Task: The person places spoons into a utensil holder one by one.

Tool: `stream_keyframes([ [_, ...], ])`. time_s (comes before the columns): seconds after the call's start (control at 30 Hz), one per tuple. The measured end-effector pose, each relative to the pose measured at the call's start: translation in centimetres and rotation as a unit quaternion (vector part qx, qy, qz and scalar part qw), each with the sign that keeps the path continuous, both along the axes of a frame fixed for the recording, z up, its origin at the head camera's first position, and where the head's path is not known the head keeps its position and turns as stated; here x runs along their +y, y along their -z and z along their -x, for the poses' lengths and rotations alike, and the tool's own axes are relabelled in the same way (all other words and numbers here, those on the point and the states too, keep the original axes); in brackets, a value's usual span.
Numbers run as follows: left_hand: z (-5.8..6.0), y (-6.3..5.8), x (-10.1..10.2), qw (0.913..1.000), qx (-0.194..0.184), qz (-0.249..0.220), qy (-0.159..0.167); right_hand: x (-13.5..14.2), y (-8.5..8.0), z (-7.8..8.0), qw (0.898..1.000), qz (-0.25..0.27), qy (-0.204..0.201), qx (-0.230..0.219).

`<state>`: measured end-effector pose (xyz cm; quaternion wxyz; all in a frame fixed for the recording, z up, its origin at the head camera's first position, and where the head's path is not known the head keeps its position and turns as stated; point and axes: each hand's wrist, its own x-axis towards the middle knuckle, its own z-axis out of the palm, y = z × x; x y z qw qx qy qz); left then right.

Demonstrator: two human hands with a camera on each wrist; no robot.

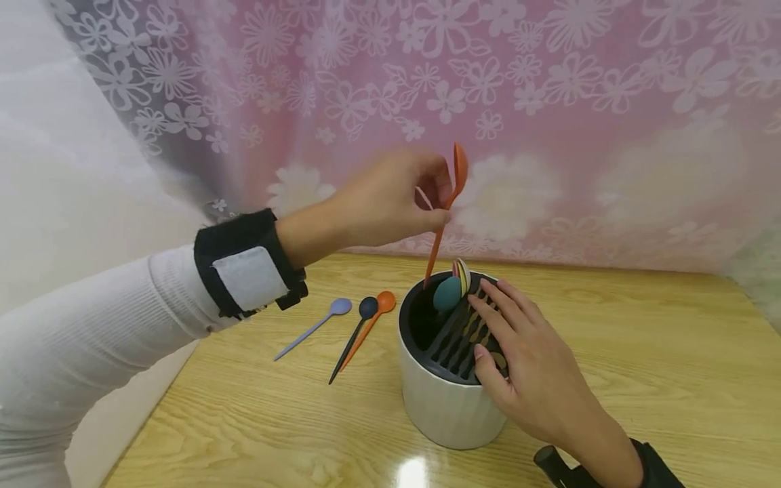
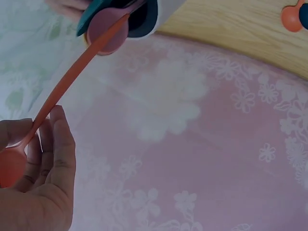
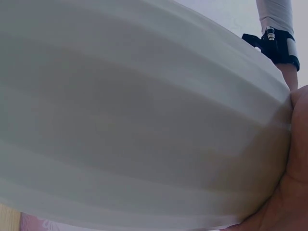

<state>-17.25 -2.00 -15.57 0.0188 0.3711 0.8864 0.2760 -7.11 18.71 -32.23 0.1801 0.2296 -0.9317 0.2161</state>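
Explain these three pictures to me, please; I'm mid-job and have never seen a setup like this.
There is no machine here: these are a person's bare hands, with a camera worn on the head and one on each wrist. The head picture looks down over everything. The left wrist picture shows the left hand close up, pinching an orange spoon near its bowl, handle down at the container's opening. The right wrist picture is mostly the pale container, its wall filling the view. The right hand rests against it, fingers on its black slotted top. More spoons stand inside, including a teal one. On the wooden table lie a purple spoon, a dark one and another orange one.
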Motion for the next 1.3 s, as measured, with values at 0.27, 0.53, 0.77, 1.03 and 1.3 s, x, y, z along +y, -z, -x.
stream_keyframes([
  [0.27,0.8,2.6,1.0,0.9976,-0.022,0.065,0.007,0.2,0.0,0.1,1.0,0.0,0.001,-0.008],
  [0.53,0.9,4.7,0.7,0.9922,-0.037,0.119,0.009,0.1,0.1,0.1,1.0,0.006,-0.001,0.001],
  [0.77,0.8,5.4,0.6,0.9891,-0.045,0.14,0.0,0.1,0.1,0.1,1.0,0.007,-0.002,0.011],
  [1.03,0.9,5.4,0.2,0.9893,-0.051,0.136,-0.005,0.1,0.2,0.2,1.0,0.012,-0.004,0.01],
  [1.3,1.5,5.5,-0.9,0.9903,-0.044,0.13,-0.022,0.1,0.1,0.1,1.0,0.014,-0.003,0.009],
])
